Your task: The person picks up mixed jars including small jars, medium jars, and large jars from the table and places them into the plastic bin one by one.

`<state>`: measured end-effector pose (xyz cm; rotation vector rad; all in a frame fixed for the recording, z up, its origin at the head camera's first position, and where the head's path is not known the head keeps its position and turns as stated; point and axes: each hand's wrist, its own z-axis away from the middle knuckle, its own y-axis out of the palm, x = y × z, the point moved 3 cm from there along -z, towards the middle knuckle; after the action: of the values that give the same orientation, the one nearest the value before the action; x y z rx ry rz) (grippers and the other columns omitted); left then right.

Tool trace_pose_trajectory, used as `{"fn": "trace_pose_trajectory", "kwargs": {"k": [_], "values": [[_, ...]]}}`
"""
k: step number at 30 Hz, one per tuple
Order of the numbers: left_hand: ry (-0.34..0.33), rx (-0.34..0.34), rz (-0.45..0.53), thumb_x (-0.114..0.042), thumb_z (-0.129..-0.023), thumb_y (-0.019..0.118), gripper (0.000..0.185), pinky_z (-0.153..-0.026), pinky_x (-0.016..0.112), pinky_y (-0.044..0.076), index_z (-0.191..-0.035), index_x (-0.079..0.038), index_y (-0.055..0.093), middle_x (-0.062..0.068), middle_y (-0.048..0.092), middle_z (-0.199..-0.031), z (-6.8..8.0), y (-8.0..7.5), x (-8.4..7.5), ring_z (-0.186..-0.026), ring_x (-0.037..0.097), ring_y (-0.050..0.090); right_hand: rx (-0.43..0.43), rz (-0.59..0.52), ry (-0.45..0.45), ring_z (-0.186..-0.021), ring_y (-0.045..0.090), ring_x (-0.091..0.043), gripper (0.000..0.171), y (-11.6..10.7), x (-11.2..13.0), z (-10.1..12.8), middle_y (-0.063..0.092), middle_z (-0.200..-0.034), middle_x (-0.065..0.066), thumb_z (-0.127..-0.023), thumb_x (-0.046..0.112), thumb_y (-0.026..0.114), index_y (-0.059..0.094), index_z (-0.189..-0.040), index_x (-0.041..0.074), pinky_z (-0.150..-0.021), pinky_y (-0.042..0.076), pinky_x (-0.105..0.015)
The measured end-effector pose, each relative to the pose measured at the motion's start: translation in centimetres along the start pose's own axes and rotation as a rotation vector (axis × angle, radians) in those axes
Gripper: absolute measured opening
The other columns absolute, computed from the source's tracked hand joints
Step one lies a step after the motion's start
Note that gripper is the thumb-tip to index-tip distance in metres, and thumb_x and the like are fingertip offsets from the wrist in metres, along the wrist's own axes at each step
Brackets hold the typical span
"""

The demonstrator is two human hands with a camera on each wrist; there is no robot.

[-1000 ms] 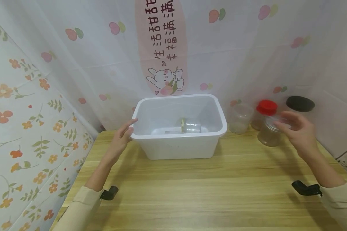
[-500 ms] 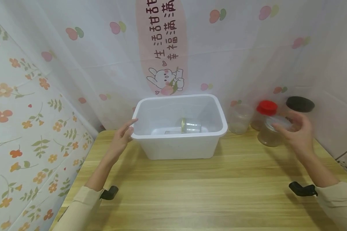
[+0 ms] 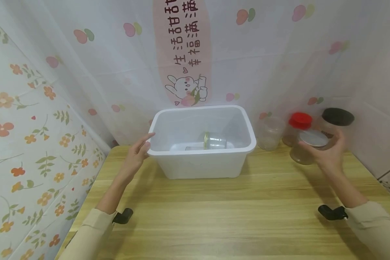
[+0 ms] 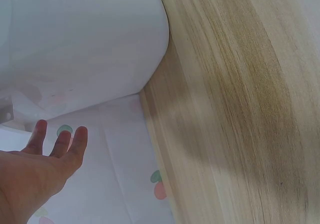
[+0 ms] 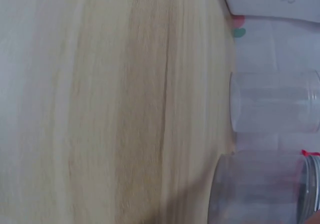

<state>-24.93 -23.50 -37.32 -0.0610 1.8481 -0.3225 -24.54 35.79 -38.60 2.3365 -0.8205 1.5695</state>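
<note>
My left hand (image 3: 135, 155) is at the left rim of a white plastic tub (image 3: 201, 166), its fingertips against the edge; in the left wrist view the fingers (image 4: 77, 146) are loosely extended. Inside the tub a clear jar (image 3: 217, 142) with a gold-coloured lid lies on its side. At the right, my right hand (image 3: 330, 153) has its thumb and fingers around the silver lid (image 3: 313, 138) on top of a clear jar (image 3: 300, 156), which stands upright on the table. The right wrist view shows this jar's clear wall (image 5: 260, 189), with just a fingertip at the corner.
Behind the gripped jar stand a lidless clear jar (image 3: 270, 133), a red-lidded jar (image 3: 299, 122) and a large black-lidded jar (image 3: 338, 117). Patterned cloth (image 3: 117, 72) hangs behind and to the left of the wooden table (image 3: 221, 216).
My right hand has moved slightly left and closed in around the jar's top. The silver lid now covers the jar's mouth, where threads showed before. My left hand and the tub look unchanged.
</note>
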Motion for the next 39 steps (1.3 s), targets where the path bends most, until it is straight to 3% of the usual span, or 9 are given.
{"fn": "trace_pose_trajectory", "kwargs": {"k": [7,14,18,26,32,39], "values": [[0.002,0.005,-0.006,-0.026,-0.112,0.041,0.047,-0.105,0.059,0.04,-0.155,-0.009,0.041,0.019,0.041,-0.153,0.0,0.0,0.0,-0.131,0.04,0.047,-0.013,0.004,0.151,-0.133,0.035,-0.017,0.096,0.2,-3.0,-0.7,0.039,-0.143,0.0,-0.075,0.0,0.089,0.032,-0.151,0.015,-0.105,0.029,-0.014],[-0.008,0.017,-0.01,-0.028,-0.111,0.043,0.048,-0.107,0.059,0.038,-0.156,-0.01,0.041,0.014,0.039,-0.156,0.0,-0.1,0.2,-0.133,0.039,0.046,-0.063,-0.222,0.31,-0.137,0.033,-0.016,0.094,0.4,-4.5,-0.9,0.04,-0.146,0.001,-0.074,-0.006,0.088,0.036,-0.151,0.013,-0.105,0.03,-0.012],[-0.019,0.035,-0.003,-0.028,-0.111,0.043,0.047,-0.106,0.059,0.039,-0.156,-0.011,0.042,0.011,0.037,-0.158,0.0,-0.1,0.4,-0.136,0.037,0.044,-0.073,-0.198,0.379,-0.135,0.036,-0.014,0.089,0.2,-5.1,-0.7,0.043,-0.143,0.004,-0.078,-0.001,0.086,0.04,-0.152,0.015,-0.099,0.033,-0.009],[-0.008,0.026,0.018,-0.027,-0.111,0.044,0.047,-0.105,0.058,0.041,-0.156,-0.01,0.041,0.012,0.038,-0.157,-0.1,-0.2,-0.1,-0.136,0.038,0.044,-0.077,-0.249,0.404,-0.124,0.045,-0.01,0.086,0.0,-5.4,-1.2,0.048,-0.14,0.002,-0.079,-0.003,0.086,0.043,-0.152,0.013,-0.091,0.04,-0.009],[-0.009,0.029,0.036,-0.026,-0.111,0.044,0.048,-0.105,0.056,0.041,-0.156,-0.009,0.041,0.012,0.037,-0.158,-0.2,-0.1,-0.1,-0.136,0.039,0.044,-0.063,-0.207,0.414,-0.126,0.045,-0.013,0.089,-0.3,-5.4,-1.3,0.046,-0.142,0.001,-0.079,0.001,0.087,0.041,-0.154,0.014,-0.088,0.041,-0.007],[-0.029,0.028,0.04,-0.028,-0.111,0.046,0.049,-0.106,0.054,0.042,-0.156,-0.009,0.041,0.011,0.037,-0.158,-0.2,-0.2,-0.2,-0.135,0.036,0.045,-0.051,-0.2,0.39,-0.112,0.049,-0.007,0.08,-0.6,-5.0,-1.4,0.052,-0.126,0.007,-0.077,0.002,0.089,0.05,-0.146,0.016,-0.081,0.042,-0.006]]}}
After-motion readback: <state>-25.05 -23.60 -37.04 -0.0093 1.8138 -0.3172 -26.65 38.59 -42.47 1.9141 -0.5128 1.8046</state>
